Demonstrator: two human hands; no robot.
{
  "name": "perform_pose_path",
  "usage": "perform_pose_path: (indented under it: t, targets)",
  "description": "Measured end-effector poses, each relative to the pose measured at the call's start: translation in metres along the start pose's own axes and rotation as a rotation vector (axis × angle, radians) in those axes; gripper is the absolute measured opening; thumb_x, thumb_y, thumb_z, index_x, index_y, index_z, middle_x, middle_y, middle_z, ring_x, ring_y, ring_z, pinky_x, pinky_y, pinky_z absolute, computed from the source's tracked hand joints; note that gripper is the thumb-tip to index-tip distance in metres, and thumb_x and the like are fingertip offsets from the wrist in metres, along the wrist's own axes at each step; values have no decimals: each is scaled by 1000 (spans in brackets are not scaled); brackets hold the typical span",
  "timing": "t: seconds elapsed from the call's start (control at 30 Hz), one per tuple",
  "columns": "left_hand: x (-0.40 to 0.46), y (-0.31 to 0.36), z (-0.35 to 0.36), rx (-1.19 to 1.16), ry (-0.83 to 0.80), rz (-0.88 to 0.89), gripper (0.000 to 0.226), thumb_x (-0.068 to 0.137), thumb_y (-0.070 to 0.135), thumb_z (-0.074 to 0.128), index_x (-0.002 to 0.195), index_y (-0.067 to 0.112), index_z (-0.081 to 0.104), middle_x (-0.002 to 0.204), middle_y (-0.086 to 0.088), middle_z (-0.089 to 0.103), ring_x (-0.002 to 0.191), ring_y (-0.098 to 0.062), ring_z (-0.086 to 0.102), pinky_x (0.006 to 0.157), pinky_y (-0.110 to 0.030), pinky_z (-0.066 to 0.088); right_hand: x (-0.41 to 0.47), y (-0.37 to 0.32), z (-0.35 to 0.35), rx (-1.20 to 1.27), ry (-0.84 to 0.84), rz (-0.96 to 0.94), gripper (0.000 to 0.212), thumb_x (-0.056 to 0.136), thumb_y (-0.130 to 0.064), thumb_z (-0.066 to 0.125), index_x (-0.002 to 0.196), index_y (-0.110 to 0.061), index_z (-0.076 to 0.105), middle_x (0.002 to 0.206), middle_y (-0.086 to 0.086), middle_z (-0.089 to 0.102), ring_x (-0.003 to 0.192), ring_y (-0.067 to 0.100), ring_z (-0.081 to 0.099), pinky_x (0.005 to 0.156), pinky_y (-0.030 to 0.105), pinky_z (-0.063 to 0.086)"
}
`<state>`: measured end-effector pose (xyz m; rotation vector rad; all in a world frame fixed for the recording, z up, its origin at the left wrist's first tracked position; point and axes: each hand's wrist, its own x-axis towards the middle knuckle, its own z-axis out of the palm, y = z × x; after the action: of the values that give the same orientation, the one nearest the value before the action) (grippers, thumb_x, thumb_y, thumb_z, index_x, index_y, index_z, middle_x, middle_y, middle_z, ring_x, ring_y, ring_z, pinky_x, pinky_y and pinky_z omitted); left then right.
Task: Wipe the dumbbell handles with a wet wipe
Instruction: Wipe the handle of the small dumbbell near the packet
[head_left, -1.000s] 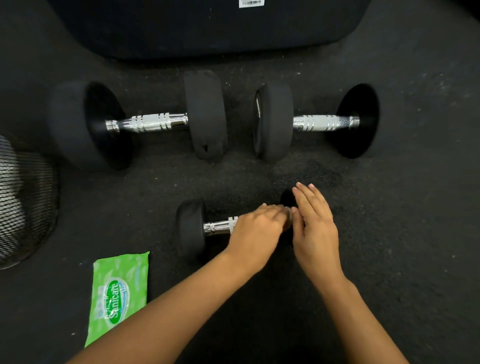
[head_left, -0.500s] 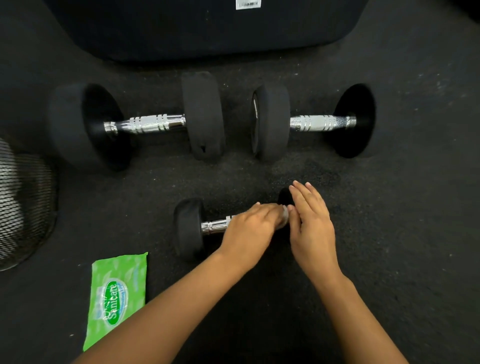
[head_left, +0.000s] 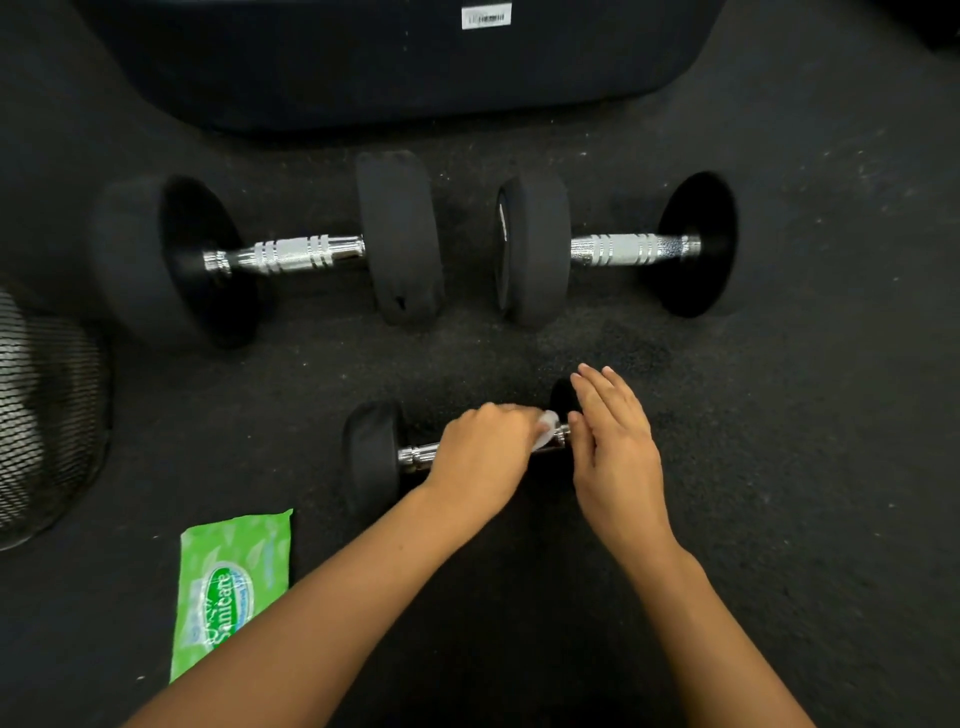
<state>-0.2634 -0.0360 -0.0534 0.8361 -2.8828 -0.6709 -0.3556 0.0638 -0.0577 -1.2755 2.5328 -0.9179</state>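
Chrome shows between two black ends at the lower middle of the head view: the small dumbbell (head_left: 457, 449) lies on the dark rubber floor (head_left: 779, 467) with its long axis running left to right across the frame, tilted a little so the right end sits slightly higher in the picture. The left hand (head_left: 480, 457) is curled over the middle of its handle (head_left: 415, 454), and a white wet wipe (head_left: 546, 428) peeks out past the fingertips toward the right end. That hand is clamped on the wipe and the bar together. The right hand (head_left: 615, 447) lies with straight fingers against the right weight head, touching it as if to steady it; it grips nothing that I can see.

From where the hands are, bare chrome shows only to the left of the left hand, near the left weight head. So the stroke, as I judge it, has to travel along the bar's axis, leftward, and the left hand is the one already on it.

Across the upper half lie two larger dumbbells, the left one (head_left: 291, 254) and the right one (head_left: 623, 249), end to end and parallel to the small one, well apart from both hands. Neither large handle is touched. A green wipe packet (head_left: 234, 587) lies at lower left, and a black mesh object (head_left: 47, 415) sits at the left edge.
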Motion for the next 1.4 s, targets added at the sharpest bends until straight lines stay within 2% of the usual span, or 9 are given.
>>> perform_pose_path:
  t: [0.13, 0.3, 0.43, 0.53, 0.77, 0.9, 1.0, 1.13, 1.4]
  targets:
    - [-20, -10, 0, -26, 77, 35, 14, 87, 18, 61, 101, 17, 64, 96, -3, 68, 85, -22, 66, 70, -42, 55, -4, 1, 0, -1, 8, -14, 39, 93, -8, 50, 132, -5, 48, 140, 5, 46, 136, 14, 26, 110, 29, 19]
    - [-41, -18, 20, 57, 206, 174, 50, 66, 2, 81, 113, 3, 65, 112, -11, 67, 103, -20, 65, 91, -37, 51, -5, 2, 1, -5, 30, -24, 38, 92, -7, 52, 131, -4, 50, 138, 7, 48, 135, 17, 29, 109, 32, 22]
    - [-29, -15, 18, 65, 182, 135, 49, 63, 5, 84, 109, 6, 67, 107, -8, 69, 97, -17, 67, 91, -33, 49, -1, 1, 1, 2, 17, -18, 38, 93, -7, 52, 131, -4, 50, 138, 6, 48, 134, 13, 27, 110, 30, 21]
    - [-31, -18, 11, 74, 182, 25, 46, 58, 8, 86, 102, 11, 70, 98, -4, 72, 88, -15, 69, 82, -28, 52, 2, 1, 1, -11, 10, -24, 37, 93, -7, 52, 130, -3, 51, 137, 7, 49, 135, 17, 30, 109, 31, 22]
    - [-41, -18, 12, 176, 153, 114, 60, 53, -1, 85, 110, 1, 67, 109, -14, 68, 98, -22, 67, 91, -38, 47, -3, 1, 1, -5, 35, -33, 38, 91, -5, 54, 129, -2, 52, 136, 8, 50, 134, 20, 32, 109, 35, 25]
    - [-40, -18, 3, 203, 147, 7, 58, 46, 2, 87, 102, 3, 70, 98, -12, 71, 87, -21, 70, 83, -36, 52, 1, 1, 0, -14, 2, -27, 38, 93, -7, 52, 131, -4, 51, 138, 6, 48, 134, 15, 29, 110, 31, 22]
    - [-53, -18, 2, 220, 148, -38, 61, 46, -2, 85, 104, -1, 68, 101, -17, 70, 88, -25, 69, 81, -39, 53, -1, 1, -1, -12, 6, -27, 38, 92, -8, 52, 130, -4, 50, 138, 6, 48, 135, 16, 29, 110, 31, 21]
    - [-54, -14, 5, 236, 157, 28, 61, 48, -5, 84, 106, -4, 67, 105, -20, 68, 93, -28, 68, 83, -40, 52, -5, 0, 0, -11, 32, -32, 39, 91, -5, 54, 129, -3, 51, 137, 7, 49, 134, 18, 30, 109, 34, 23]
    - [-59, -21, 2, 195, 129, 121, 69, 48, -4, 86, 113, 1, 64, 114, -16, 65, 102, -25, 65, 91, -37, 47, 2, 0, -2, -14, -23, -16, 39, 94, -10, 50, 133, -7, 49, 140, 4, 46, 134, 10, 23, 110, 28, 18]
